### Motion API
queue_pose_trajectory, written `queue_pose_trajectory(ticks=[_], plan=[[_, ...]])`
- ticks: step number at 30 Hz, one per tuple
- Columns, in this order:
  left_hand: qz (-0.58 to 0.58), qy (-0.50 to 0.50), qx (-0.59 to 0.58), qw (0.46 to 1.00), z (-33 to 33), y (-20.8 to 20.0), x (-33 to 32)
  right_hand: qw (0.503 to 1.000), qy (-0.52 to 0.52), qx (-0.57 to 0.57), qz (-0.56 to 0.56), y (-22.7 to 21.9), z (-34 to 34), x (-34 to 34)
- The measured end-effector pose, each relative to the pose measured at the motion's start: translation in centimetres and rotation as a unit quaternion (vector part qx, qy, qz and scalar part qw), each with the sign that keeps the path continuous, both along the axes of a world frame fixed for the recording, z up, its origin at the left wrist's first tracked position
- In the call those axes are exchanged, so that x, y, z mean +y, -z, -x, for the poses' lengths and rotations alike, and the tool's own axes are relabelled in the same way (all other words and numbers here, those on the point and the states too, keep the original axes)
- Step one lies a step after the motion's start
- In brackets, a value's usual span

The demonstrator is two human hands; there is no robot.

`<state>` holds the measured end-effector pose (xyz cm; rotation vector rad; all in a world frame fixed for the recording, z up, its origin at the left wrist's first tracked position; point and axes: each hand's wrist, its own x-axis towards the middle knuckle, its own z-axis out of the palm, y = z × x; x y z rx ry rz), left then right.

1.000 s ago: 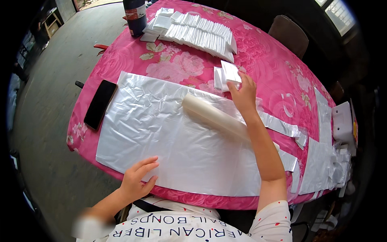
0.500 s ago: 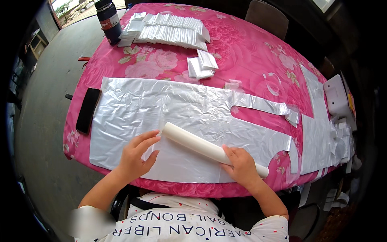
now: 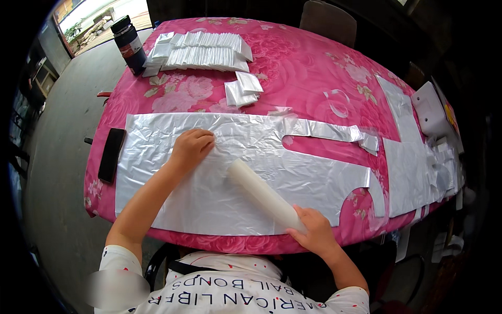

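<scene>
A white plastic sheet (image 3: 172, 199), cut like a disposable apron with curved openings and strap-like strips at its right end, lies spread along the near side of the table. My right hand (image 3: 314, 233) grips the lower right end of a smooth white tube (image 3: 266, 196), which slants across the sheet. Toward the sheet's far edge, my left hand (image 3: 192, 149) rests on the plastic, back up. Its fingers are bent and pressed together, and their tips are hidden, so anything pinched beneath them does not show.
A pink flowered tablecloth (image 3: 293, 78) covers the table. A black phone (image 3: 112, 156) lies left of the sheet. Farther back are a dark bottle (image 3: 129, 47), rows of folded white packets (image 3: 204, 55) and a few loose packets (image 3: 243, 90). More plastic sheets (image 3: 408, 172) and a white box (image 3: 431, 111) sit right.
My left hand has moved up and away over the sheet, its spread fingers now closed together. The tube has tilted more steeply and shifted in my right hand, which grips nearer its lower end.
</scene>
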<state>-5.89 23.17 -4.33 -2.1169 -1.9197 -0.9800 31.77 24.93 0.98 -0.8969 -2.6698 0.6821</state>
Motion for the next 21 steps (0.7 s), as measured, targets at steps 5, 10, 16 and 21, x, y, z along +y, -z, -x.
queue_pose_trajectory(ticks=[5,10,16,21], plan=[[-0.012,-0.040,0.028,0.999,1.9,-1.9,-3.7,0.988,0.122,0.059,0.076,-0.6,-2.1,1.1],[0.047,-0.105,0.039,0.993,6.5,-3.0,-10.3,0.943,0.277,0.116,0.143,-0.4,-3.3,3.0],[0.181,-0.169,0.001,0.969,9.0,-4.3,-14.7,0.926,0.370,-0.034,0.069,-0.3,-3.9,5.2],[0.257,-0.157,-0.245,0.922,9.0,-5.1,-14.4,0.944,0.273,-0.083,-0.169,0.5,-1.9,5.1]])
